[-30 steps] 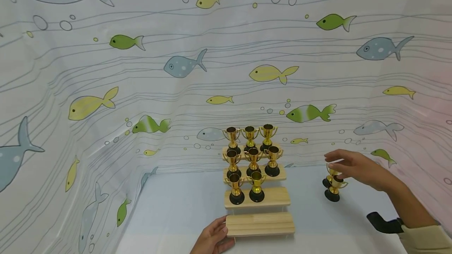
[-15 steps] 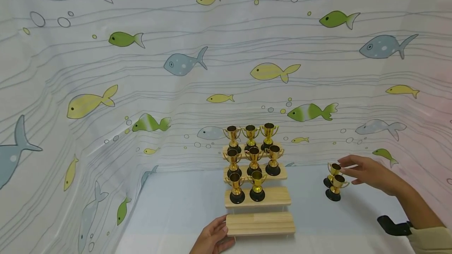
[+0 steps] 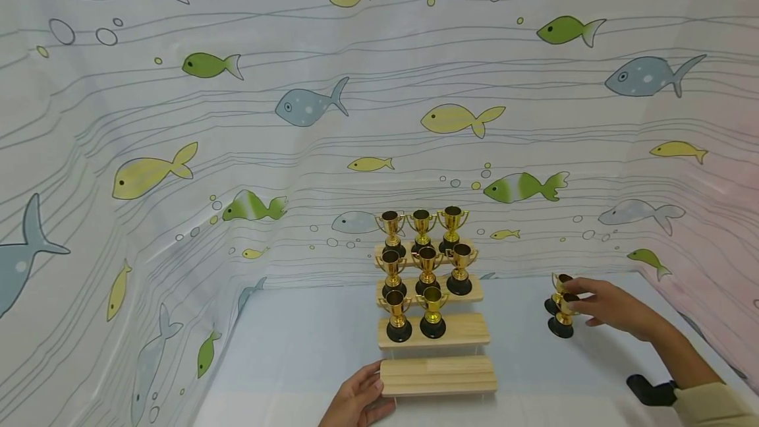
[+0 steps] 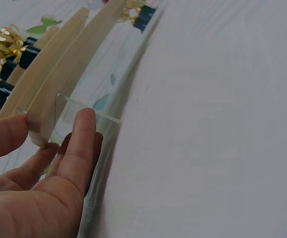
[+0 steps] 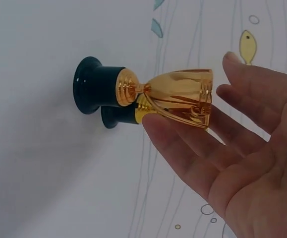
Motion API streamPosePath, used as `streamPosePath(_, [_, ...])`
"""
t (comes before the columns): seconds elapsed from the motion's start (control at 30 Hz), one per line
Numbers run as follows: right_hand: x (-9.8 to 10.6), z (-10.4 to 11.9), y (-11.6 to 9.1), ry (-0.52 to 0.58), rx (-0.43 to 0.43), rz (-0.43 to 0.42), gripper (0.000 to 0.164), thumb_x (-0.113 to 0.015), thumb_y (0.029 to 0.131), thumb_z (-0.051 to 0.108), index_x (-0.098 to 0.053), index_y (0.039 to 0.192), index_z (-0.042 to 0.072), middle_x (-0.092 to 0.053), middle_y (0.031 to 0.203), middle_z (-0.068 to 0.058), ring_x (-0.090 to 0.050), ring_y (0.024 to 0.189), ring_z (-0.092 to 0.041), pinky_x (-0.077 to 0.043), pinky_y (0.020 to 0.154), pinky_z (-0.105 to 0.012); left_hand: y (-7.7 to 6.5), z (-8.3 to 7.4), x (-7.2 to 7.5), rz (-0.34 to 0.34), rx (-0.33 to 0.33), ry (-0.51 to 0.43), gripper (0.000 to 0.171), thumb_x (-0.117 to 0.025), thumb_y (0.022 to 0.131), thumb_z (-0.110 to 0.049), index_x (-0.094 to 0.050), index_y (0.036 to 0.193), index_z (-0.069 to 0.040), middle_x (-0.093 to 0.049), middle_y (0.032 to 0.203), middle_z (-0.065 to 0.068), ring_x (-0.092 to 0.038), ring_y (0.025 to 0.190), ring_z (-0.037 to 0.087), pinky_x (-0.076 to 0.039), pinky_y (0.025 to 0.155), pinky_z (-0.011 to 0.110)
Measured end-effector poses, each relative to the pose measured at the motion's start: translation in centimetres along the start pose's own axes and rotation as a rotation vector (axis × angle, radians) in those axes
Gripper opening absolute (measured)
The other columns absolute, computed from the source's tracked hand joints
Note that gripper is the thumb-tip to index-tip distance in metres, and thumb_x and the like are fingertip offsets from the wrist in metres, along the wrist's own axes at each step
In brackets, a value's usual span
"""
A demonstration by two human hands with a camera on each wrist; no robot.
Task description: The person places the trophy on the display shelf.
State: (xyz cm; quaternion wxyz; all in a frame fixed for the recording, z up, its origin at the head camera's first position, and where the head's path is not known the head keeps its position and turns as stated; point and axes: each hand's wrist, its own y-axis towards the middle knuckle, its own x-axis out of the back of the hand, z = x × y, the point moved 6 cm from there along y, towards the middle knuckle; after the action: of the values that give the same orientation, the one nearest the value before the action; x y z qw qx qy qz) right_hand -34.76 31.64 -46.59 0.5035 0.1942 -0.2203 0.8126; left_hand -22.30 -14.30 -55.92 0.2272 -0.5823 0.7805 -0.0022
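My left hand (image 3: 356, 397) grips the left end of the lowest wooden shelf of a tiered display stand (image 3: 439, 374). In the left wrist view, its thumb lies at one edge of the board (image 4: 66, 74) and its fingers are around the other side, near a clear support. Off to the stand's right, two small gold trophies with black bases stand close together. Around the nearer trophy (image 5: 178, 91) my right hand (image 3: 613, 308) has its fingers spread, fingertips at the handle and thumb apart from the cup. The farther trophy (image 5: 121, 116) is partly hidden behind it.
Several more gold trophies (image 3: 433, 305) stand on the upper three shelves; two are on the third shelf (image 3: 468, 330) from the top. A fish-patterned sheet (image 3: 379, 38) rises behind and on both sides of the white table (image 3: 284, 341).
My right hand first draws back right from above the two trophies, then comes in again at the nearer one's cup. My left hand stays on the shelf end.
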Motion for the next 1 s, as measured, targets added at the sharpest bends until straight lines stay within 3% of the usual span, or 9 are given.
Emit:
streamPosePath(0.5, [-0.6,-1.3,0.3,0.071,-0.045,-0.053,0.056,-0.061,0.090,0.027,-0.042,0.134,-0.002,-0.040,0.137,-0.029,-0.057,0.110,-0.034,-0.058,0.079,-0.043,0.0,-0.1,0.0,-0.015,0.010,0.013,0.068,-0.059,0.092,-0.022,-0.024,0.143,0.006,-0.053,0.129,0.013,-0.058,0.112,0.024,-0.052,0.093,0.044])
streamPosePath(1.0, [-0.8,-1.0,0.1,0.030,-0.029,-0.069,0.050,-0.058,0.092,0.025,-0.044,0.133,0.000,-0.041,0.136,-0.028,-0.058,0.106,-0.032,-0.059,0.076,-0.041,0.1,0.1,0.1,-0.010,0.003,0.025,0.068,-0.059,0.092,-0.022,-0.025,0.143,0.005,-0.054,0.128,0.014,-0.059,0.111,0.023,-0.052,0.093,0.043])
